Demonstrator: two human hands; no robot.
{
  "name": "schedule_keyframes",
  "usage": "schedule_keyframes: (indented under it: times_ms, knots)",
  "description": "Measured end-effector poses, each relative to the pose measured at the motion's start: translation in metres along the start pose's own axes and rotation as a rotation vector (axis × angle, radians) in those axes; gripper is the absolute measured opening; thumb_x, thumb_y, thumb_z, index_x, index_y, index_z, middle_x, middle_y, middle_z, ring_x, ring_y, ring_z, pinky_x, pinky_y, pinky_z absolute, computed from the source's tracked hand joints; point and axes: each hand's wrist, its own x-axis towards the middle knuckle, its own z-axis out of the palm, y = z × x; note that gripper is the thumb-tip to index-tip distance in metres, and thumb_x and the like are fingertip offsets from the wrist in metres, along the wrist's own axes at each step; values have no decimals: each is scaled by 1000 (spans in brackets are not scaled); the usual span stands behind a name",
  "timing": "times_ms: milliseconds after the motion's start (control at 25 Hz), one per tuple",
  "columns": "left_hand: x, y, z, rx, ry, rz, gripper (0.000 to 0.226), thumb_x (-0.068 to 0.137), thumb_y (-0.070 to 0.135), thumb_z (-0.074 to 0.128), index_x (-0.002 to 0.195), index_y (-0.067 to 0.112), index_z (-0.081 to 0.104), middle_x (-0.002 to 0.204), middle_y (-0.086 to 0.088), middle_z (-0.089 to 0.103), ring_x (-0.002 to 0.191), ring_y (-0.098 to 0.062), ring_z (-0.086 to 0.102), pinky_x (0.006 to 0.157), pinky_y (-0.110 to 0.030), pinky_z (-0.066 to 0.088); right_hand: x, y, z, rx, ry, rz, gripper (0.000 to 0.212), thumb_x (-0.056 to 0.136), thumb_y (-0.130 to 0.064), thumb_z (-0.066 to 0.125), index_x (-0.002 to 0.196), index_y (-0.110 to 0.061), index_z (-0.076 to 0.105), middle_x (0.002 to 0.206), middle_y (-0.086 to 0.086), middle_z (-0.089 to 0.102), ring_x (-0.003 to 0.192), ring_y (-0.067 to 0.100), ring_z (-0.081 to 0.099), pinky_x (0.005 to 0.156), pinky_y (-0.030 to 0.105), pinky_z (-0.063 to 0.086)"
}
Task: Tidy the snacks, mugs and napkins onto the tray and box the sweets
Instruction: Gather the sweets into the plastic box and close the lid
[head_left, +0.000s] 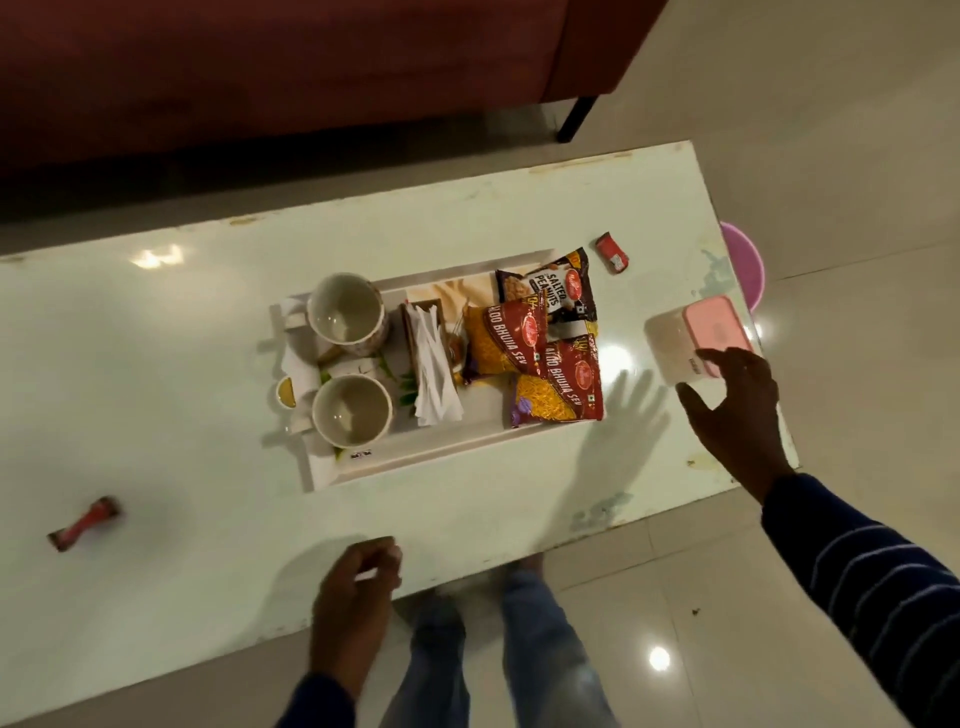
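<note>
A white tray (415, 457) sits mid-table. It carries two white mugs (347, 314) (352, 410), white napkins (434, 364), two red sev packets (506, 338) (563, 382) and a dark peanuts packet (558, 283). A box with a pink lid (696, 332) stands at the table's right end. My right hand (732, 410) hovers just in front of the box, fingers spread, holding nothing. My left hand (358, 587) hangs over the near table edge with curled fingers, empty. One red-wrapped sweet (612, 252) lies behind the tray, another (83, 522) at the far left.
The glossy white table (156, 364) runs left to right. A dark red sofa (285, 78) stands behind it, with a black leg (574, 119). A pink tub (745, 265) sits on the floor past the right end. My legs (519, 649) stand at the near edge.
</note>
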Motion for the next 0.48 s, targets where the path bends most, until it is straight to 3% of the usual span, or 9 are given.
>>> schedule_keyframes:
  times_ms: [120, 240, 480]
  knots:
    - [-20, 2, 55, 111, -143, 76, 9, 88, 29, 69, 94, 36, 69, 95, 13, 71, 81, -6, 69, 66, -19, 51, 16, 26, -7, -86, -20, 38, 70, 80, -40, 76, 140, -25, 43, 152, 13, 36, 134, 42, 38, 105, 56, 36]
    - [-23, 21, 114, 183, -229, 150, 15, 85, 35, 71, 99, 38, 66, 95, 16, 70, 80, 3, 64, 61, -10, 49, 41, 42, -12, -134, -28, 18, 80, 78, -50, 75, 144, -25, 37, 157, 15, 27, 137, 43, 34, 106, 59, 33]
    - [-23, 88, 204, 243, -324, 305, 41, 77, 44, 76, 114, 40, 58, 107, 23, 64, 90, 3, 64, 62, -6, 48, 86, 55, -14, -87, -73, -8, 76, 78, -52, 73, 140, -21, 42, 149, 11, 42, 128, 38, 48, 100, 54, 46]
